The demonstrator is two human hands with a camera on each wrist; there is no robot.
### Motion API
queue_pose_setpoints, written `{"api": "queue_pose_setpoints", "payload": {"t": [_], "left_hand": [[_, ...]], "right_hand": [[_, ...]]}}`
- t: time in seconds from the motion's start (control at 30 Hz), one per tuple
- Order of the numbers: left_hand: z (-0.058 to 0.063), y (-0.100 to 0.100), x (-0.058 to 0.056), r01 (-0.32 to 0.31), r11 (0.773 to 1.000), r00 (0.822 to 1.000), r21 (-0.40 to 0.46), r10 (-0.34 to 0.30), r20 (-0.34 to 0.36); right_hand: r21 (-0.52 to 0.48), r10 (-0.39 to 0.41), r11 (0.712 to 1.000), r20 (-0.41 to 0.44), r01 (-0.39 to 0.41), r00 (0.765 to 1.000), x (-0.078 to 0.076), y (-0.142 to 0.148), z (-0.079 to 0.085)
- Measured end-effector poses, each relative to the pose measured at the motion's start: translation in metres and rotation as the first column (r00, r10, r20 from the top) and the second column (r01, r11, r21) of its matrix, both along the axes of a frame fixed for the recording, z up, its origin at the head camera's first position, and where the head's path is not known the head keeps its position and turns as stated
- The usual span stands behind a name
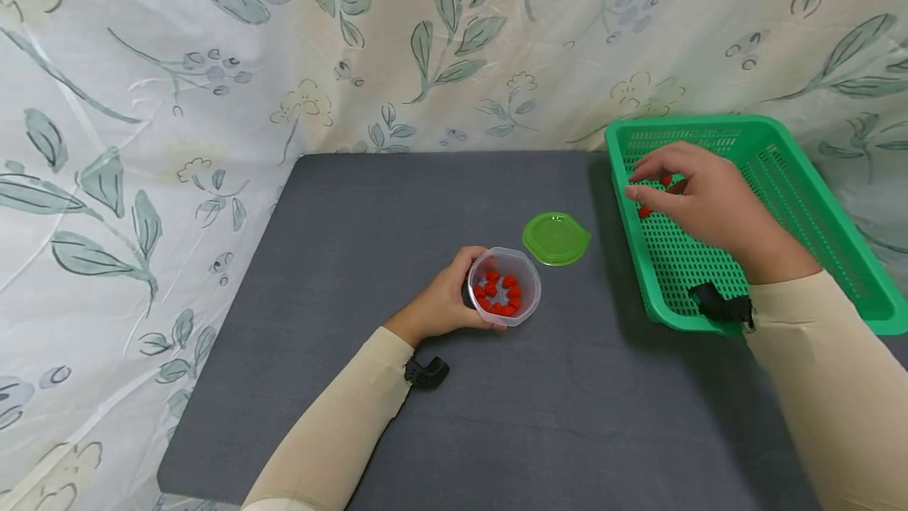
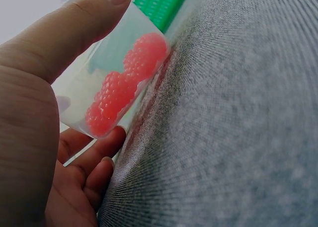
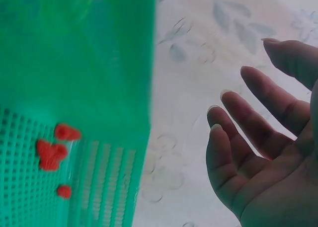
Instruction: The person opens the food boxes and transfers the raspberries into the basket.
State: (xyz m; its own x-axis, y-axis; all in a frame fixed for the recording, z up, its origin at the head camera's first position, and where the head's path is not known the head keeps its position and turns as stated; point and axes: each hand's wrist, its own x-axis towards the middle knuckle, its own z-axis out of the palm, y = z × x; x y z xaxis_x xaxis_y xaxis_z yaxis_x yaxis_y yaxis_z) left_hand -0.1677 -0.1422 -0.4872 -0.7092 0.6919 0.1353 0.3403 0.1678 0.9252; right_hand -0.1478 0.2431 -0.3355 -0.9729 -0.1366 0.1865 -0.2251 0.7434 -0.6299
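Observation:
A small clear plastic container [image 1: 526,307] stands on the grey table, and my left hand [image 1: 454,298] grips its side with thumb and fingers around it. Several red raspberries [image 1: 491,289] lie on its bottom; the left wrist view shows the bumpy raspberries [image 2: 118,90] through the wall. My right hand [image 1: 716,199] hovers above the green basket, fingers loosely bent and apart, holding nothing. Below it, partly covered by the hand, more raspberries [image 1: 644,212] lie in the basket; the right wrist view has these raspberries [image 3: 49,154] in a corner.
The green mesh basket [image 1: 837,235] stands at the right of the grey table [image 1: 397,203]. A green lid [image 1: 556,238] lies flat between container and basket. Patterned cloth [image 1: 454,46] hangs behind the table and along its left side.

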Motion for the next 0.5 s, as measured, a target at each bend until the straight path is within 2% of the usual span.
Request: {"api": "queue_pose_setpoints", "payload": {"t": [0.2, 0.5], "left_hand": [[0.0, 0.0, -0.001, -0.002, 1.0, 1.0, -0.009, 0.002, 0.001], [0.002, 0.0, -0.001, 0.002, 1.0, 1.0, -0.011, -0.002, 0.003]], "right_hand": [[-0.025, 0.031, 0.999, -0.114, -0.034, 0.993, 0.014, -0.019, 0.006], [-0.064, 0.079, 0.993, -0.227, -0.096, 0.971, 0.031, -0.047, 0.015]]}}
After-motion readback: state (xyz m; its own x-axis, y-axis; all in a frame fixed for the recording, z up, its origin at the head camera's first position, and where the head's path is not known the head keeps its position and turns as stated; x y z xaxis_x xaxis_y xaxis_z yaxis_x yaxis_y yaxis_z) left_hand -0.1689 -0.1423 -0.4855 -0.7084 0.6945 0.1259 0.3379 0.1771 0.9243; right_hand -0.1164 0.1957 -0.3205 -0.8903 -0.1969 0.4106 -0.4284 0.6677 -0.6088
